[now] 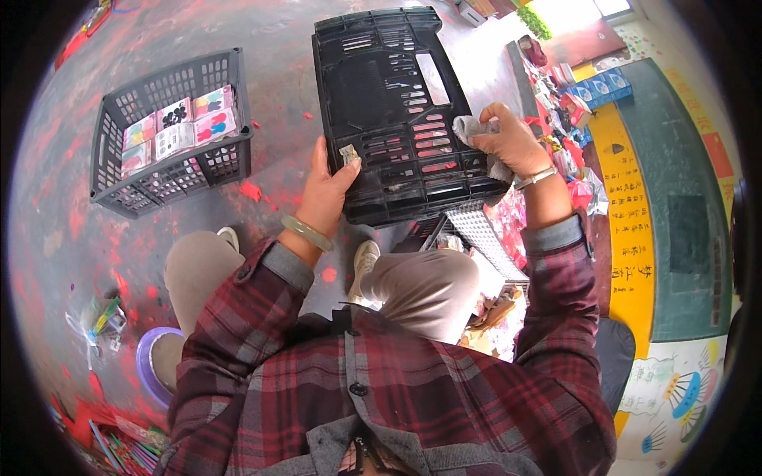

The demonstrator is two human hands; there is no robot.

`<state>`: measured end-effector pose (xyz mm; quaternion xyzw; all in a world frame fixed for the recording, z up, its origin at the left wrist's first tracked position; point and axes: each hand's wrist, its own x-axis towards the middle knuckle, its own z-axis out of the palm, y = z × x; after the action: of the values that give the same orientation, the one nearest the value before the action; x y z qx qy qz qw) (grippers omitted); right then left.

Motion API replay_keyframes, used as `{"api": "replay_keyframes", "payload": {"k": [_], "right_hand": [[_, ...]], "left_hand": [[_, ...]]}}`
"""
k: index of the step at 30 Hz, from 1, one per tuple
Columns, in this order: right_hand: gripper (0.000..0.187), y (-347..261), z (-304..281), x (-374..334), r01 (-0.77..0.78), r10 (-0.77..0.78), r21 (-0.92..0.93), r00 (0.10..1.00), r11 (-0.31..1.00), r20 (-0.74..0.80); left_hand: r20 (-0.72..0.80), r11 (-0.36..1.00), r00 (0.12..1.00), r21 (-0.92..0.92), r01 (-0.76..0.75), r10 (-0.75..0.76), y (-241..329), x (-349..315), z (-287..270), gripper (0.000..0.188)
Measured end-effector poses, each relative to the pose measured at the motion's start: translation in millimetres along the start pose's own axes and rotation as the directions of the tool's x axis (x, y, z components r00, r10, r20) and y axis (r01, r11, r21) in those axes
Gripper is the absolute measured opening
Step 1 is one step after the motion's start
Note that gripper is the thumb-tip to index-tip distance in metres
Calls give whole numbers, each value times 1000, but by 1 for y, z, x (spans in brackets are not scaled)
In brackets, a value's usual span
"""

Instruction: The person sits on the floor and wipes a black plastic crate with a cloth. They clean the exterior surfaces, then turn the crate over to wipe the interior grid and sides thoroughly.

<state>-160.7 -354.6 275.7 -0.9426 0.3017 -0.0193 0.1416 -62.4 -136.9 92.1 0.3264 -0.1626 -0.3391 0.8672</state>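
A black plastic crate (357,95) with slotted walls is held up in front of me, tilted. My left hand (328,182) grips its near left edge, thumb on the outer face beside a small pale torn patch (348,154). At the crate's right side, my right hand (512,143) is closed on a grey cloth (472,128), which lies against the slotted edge. Part of the cloth hangs lower along that side. The fingers of my left hand behind the wall are hidden.
On the floor to the left stands a grey crate (171,178) with several colourful packets (214,127). A purple-rimmed basin (151,373) and a plastic bag (101,324) lie lower left. Below the held crate is a white basket (484,238). Heaped goods and a blue box (601,86) line the right.
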Motion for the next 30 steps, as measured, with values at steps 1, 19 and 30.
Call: {"api": "replay_keyframes", "payload": {"k": [1, 19, 30], "right_hand": [[30, 6, -2, 2, 2, -3, 38, 1000, 999, 18], [36, 8, 11, 5, -184, 188, 564, 981, 805, 52], [35, -38, -16, -72, 151, -118, 220, 981, 964, -157]], "left_hand": [[6, 1000, 1000, 0, 7, -7, 0, 0, 1, 54], [-80, 997, 996, -75, 35, -41, 4, -4, -1, 53], [-102, 997, 994, -68, 33, -40, 5, -5, -2, 50]]}}
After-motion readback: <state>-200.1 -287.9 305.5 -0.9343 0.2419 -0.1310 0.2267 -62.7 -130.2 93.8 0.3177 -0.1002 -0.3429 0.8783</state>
